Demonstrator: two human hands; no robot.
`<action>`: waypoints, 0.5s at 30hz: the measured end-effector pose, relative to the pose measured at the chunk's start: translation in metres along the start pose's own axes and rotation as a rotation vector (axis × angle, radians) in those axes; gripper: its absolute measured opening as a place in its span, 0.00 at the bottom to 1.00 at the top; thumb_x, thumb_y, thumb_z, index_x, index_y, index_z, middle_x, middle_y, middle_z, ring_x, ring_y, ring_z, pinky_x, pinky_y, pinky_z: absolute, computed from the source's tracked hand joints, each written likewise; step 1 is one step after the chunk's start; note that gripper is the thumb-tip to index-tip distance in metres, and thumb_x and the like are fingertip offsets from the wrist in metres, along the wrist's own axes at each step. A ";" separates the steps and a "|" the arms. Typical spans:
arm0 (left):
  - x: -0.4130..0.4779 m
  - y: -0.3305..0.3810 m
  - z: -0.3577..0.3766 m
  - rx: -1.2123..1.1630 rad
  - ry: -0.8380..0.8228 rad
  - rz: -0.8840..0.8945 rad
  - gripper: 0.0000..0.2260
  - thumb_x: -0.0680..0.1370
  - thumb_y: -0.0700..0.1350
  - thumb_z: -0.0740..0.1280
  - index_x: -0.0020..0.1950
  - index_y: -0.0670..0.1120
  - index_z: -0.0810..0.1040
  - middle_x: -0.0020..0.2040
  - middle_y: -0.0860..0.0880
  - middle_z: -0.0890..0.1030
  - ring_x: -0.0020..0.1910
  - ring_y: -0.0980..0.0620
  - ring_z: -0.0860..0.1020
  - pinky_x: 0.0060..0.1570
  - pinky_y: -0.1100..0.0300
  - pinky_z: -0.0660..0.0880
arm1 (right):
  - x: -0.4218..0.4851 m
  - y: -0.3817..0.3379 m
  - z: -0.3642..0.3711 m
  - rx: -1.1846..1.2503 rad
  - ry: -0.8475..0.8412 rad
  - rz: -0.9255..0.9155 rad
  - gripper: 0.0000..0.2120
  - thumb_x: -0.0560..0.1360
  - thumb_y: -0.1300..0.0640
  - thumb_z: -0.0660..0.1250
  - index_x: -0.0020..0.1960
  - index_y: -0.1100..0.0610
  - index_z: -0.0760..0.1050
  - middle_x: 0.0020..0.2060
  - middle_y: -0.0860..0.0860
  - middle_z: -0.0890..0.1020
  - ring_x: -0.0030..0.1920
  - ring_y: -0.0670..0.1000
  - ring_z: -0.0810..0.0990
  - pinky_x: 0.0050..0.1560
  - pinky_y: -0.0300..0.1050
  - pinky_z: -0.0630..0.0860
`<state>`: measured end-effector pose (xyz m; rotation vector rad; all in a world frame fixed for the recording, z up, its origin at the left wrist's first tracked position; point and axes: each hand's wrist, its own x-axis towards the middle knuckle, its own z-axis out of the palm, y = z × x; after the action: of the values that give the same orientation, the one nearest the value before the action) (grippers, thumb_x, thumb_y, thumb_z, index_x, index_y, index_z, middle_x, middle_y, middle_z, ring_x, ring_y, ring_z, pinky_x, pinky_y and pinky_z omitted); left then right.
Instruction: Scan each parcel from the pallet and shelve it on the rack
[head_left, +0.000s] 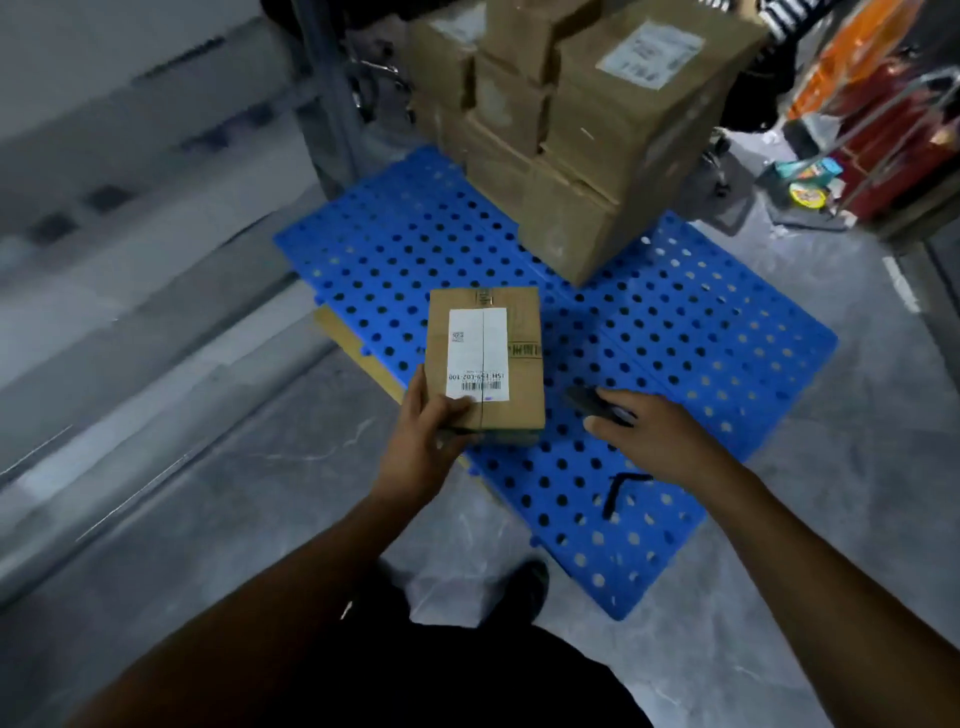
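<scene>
My left hand (423, 436) grips the near left corner of a small cardboard parcel (519, 358), held flat with its white barcode label facing up. To its right, my right hand (649, 428) is wrapped over a dark handheld scanner (584, 400), whose front pokes out toward the parcel. Both hover above the blue perforated pallet (675, 322). At the pallet's far side stands a stack of brown parcels (587, 130), the top right one bearing a white label.
The grey rack (130, 218) runs along the left, blurred. A black L-shaped item (618, 491) lies on the pallet near me. Flat cardboard (358, 358) sticks out under the pallet's left edge. Colourful clutter and a metal frame (883, 130) stand at the right.
</scene>
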<state>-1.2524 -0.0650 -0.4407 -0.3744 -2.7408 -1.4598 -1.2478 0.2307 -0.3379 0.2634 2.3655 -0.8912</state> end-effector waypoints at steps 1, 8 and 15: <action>0.000 -0.008 -0.019 -0.016 0.025 0.007 0.19 0.73 0.40 0.78 0.62 0.43 0.80 0.80 0.45 0.61 0.72 0.58 0.67 0.65 0.71 0.70 | 0.008 -0.017 0.013 0.018 0.005 0.010 0.30 0.80 0.43 0.66 0.78 0.48 0.63 0.75 0.47 0.68 0.71 0.50 0.71 0.65 0.49 0.73; -0.011 -0.081 -0.165 0.006 0.190 -0.105 0.20 0.74 0.40 0.78 0.64 0.43 0.79 0.82 0.44 0.58 0.73 0.44 0.72 0.67 0.50 0.77 | 0.067 -0.171 0.110 0.111 0.013 -0.122 0.29 0.78 0.40 0.67 0.76 0.45 0.67 0.73 0.44 0.70 0.71 0.48 0.71 0.67 0.47 0.70; -0.017 -0.147 -0.325 0.062 0.439 -0.181 0.20 0.73 0.40 0.78 0.62 0.45 0.77 0.81 0.47 0.60 0.75 0.58 0.65 0.64 0.77 0.65 | 0.117 -0.345 0.193 0.159 -0.040 -0.363 0.18 0.77 0.42 0.68 0.66 0.35 0.73 0.61 0.38 0.77 0.57 0.39 0.76 0.53 0.35 0.72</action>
<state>-1.2998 -0.4134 -0.3797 0.1834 -2.5011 -1.2948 -1.3825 -0.1590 -0.3376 -0.1280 2.3461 -1.2433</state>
